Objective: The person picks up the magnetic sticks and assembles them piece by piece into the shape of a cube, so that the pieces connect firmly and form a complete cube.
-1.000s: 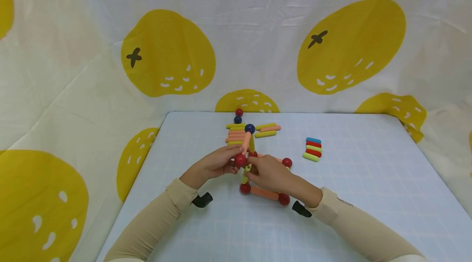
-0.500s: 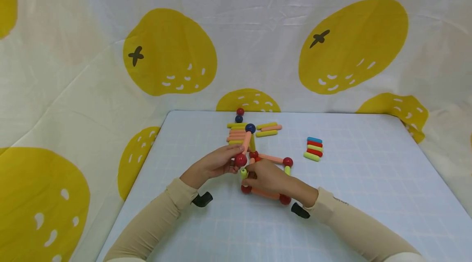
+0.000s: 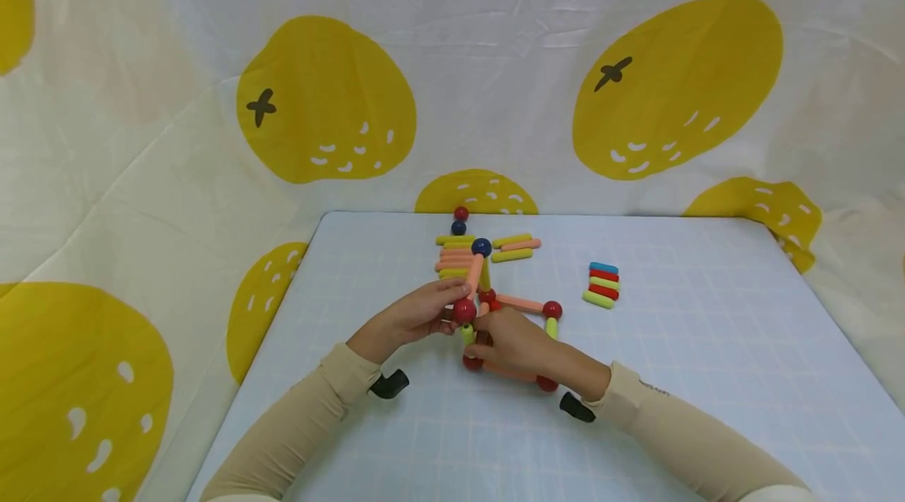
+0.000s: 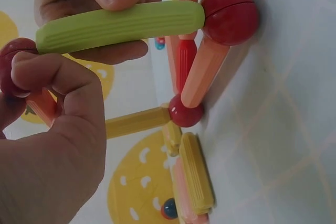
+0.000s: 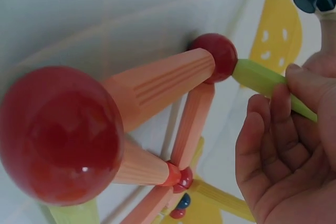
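My left hand (image 3: 410,316) holds a red ball (image 3: 464,311) between its curled finger and thumb. From that ball an orange stick (image 3: 476,272) rises to a dark blue ball (image 3: 481,247), with a yellow stick (image 3: 485,276) running down to the frame's back-left ball. My right hand (image 3: 519,341) pinches a light green stick (image 4: 121,25). The stick's lower end meets the frame's front-left red ball (image 4: 231,15); its upper end touches the ball in my left hand. Orange sticks and red balls form the frame's base, partly hidden behind my right hand.
Behind the frame lie several loose yellow and orange sticks (image 3: 456,260), with a loose blue ball (image 3: 458,228) and red ball (image 3: 461,214) farther back. A stack of short coloured sticks (image 3: 602,285) lies to the right on the checked table (image 3: 707,329).
The green stick has gone from tilted to upright on the front-left ball as my right hand shifted. The red ball in my left hand has come down onto the stick's top.
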Demonstrator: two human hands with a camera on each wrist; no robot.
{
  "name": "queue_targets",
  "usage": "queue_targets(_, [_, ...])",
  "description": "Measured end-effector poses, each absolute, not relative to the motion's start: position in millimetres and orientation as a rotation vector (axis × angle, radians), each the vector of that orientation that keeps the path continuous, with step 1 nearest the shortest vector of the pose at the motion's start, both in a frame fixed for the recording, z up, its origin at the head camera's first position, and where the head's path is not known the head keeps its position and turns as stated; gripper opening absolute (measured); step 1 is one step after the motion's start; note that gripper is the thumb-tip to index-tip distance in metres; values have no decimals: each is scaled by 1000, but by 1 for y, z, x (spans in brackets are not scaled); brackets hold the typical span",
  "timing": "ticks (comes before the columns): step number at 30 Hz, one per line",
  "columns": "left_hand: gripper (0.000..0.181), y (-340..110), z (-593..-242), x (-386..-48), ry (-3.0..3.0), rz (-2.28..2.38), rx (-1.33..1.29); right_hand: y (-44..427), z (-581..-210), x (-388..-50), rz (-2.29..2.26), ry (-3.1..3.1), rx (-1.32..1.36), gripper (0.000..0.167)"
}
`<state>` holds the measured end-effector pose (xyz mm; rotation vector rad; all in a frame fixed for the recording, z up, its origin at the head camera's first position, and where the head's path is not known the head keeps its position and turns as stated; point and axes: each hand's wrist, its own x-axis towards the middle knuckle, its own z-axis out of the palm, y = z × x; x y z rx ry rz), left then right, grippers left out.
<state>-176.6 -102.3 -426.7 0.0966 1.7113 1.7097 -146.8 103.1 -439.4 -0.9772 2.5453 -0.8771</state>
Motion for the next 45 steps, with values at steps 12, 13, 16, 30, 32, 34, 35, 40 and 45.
queue_targets(12, [51, -99, -425, -168, 1780, 1643, 149, 108, -441, -146, -898, 2535, -913, 14])
queue_targets(13, [51, -99, -426, -168, 1784, 1637, 151, 110, -440, -146, -875, 2534, -915, 14])
queue_targets(16, [52, -98, -426, -167, 1797, 1614, 137, 119, -438, -147, -761, 2524, -918, 19])
queue_targets(30, [46, -94, -424, -160, 1764, 1588, 103, 179, -442, -129, -380, 2513, -750, 37])
queue_targets(32, [47, -93, -424, -161, 1773, 1592, 115, 180, -443, -130, -379, 2527, -769, 36])
queue_targets(34, [48, -93, -424, -162, 1779, 1594, 130, 181, -444, -133, -371, 2535, -776, 34])
queue_targets(35, [49, -93, -425, -163, 1784, 1592, 144, 181, -444, -134, -365, 2541, -777, 33])
queue_targets(40, [47, -96, -428, -168, 1863, 1536, 239, 182, -446, -137, -363, 2551, -744, 32])
queue_targets(45, [38, -104, -430, -185, 2145, 1402, 272, 183, -448, -138, -371, 2560, -756, 31])
